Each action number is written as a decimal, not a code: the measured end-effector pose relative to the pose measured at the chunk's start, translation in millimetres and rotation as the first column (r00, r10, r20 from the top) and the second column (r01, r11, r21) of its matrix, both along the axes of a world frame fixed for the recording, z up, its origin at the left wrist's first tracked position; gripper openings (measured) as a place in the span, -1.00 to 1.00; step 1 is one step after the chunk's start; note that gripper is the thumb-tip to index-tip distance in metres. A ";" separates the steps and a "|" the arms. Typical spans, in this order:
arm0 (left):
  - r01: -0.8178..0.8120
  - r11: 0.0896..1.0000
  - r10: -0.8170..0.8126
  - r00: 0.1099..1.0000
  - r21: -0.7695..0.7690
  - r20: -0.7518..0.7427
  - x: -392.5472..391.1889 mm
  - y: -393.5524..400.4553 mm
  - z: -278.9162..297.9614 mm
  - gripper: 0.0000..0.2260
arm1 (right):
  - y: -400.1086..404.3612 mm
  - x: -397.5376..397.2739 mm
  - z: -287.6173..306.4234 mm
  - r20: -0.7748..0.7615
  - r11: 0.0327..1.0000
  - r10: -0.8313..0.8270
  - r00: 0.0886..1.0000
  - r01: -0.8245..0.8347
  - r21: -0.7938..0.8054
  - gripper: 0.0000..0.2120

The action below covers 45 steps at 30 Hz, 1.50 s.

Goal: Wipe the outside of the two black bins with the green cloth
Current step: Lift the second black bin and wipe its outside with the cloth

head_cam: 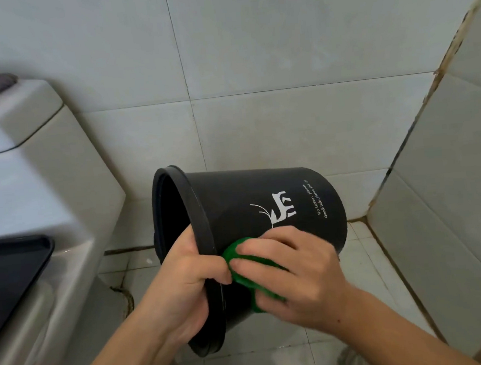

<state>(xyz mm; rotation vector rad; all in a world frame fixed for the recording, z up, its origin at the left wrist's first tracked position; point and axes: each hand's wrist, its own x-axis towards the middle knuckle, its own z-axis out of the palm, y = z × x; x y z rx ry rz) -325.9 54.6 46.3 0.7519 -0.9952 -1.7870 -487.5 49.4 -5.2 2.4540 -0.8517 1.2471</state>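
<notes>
My left hand point(183, 276) grips the rim of a black bin point(264, 206), held tipped on its side above the tiled floor point(363, 262) beside a toilet point(46, 174). My right hand point(295, 273) presses a bunched green cloth point(236, 257) against the bin's outer wall, fingers curled over it.

Left: toilet cistern point(30, 158) and black tray point(7, 275) close beside the tipped black bin point(264, 209); narrow gap between. Far: tiled wall point(252, 51) just behind bin. Right: tiled side wall point(448, 166), bare floor point(363, 259) strip between. Above bin: open air.
</notes>
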 end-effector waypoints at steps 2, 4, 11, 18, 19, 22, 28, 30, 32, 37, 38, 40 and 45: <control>-0.017 1.000 0.017 1.000 0.004 0.008 -1.0 -0.6 -0.7 -0.44 | -14.9 -9.3 4.1 0.004 0.994 -0.108 0.994 0.108 0.012 -0.76; -0.022 1.000 0.022 0.999 -0.009 0.049 -2.2 0.4 -1.0 -0.46 | -27.2 -17.6 11.7 0.070 0.966 -0.251 0.965 0.245 0.083 -0.74; 0.053 0.998 -0.052 0.997 -0.024 0.050 -1.3 4.3 -1.2 -0.44 | 8.8 5.8 3.3 0.027 1.000 -0.018 0.999 0.018 -0.007 -0.78; 0.009 0.991 0.023 0.973 -0.137 0.229 5.9 5.4 10.7 -0.45 | -51.3 -47.3 8.6 0.307 0.763 -0.603 0.737 0.419 0.492 -0.63; 0.017 0.989 0.018 0.970 -0.144 0.242 7.0 6.4 11.9 -0.46 | -55.2 -53.2 6.2 0.317 0.720 -0.647 0.693 0.420 0.553 -0.63; 0.024 0.990 0.015 0.964 -0.141 0.264 8.6 4.9 12.2 -0.48 | -53.6 -52.6 6.0 0.321 0.702 -0.680 0.660 0.458 0.546 -0.64; -0.030 0.996 0.051 0.965 -0.085 0.258 10.6 4.5 6.4 -0.52 | -3.1 -4.6 1.0 0.191 0.957 -0.276 0.942 0.251 0.146 -0.65; -0.030 0.996 0.049 0.966 -0.081 0.254 13.0 4.3 6.6 -0.50 | -5.2 -12.6 1.4 0.152 0.972 -0.232 0.961 0.224 0.066 -0.65; -0.031 0.995 0.053 0.967 -0.090 0.248 18.1 3.3 7.4 -0.50 | -19.2 -29.0 3.4 0.252 0.919 -0.383 0.889 0.340 0.199 -0.67; -0.055 0.990 0.085 0.969 -0.130 0.234 34.3 2.6 13.0 -0.47 | -50.3 -69.8 7.0 0.299 0.648 -0.717 0.630 0.443 0.620 -0.71; -0.056 0.990 0.085 0.968 -0.129 0.236 36.7 2.0 13.6 -0.47 | -51.5 -74.0 7.9 0.304 0.634 -0.732 0.610 0.447 0.631 -0.71; -0.061 0.990 0.091 0.966 -0.126 0.243 38.7 0.9 14.4 -0.48 | -51.0 -76.8 11.1 0.305 0.626 -0.744 0.595 0.458 0.631 -0.70; 0.007 0.992 0.032 0.950 -0.123 0.310 26.5 0.4 8.8 -0.48 | -19.5 -37.0 8.5 0.247 0.811 -0.533 0.809 0.405 0.422 -0.65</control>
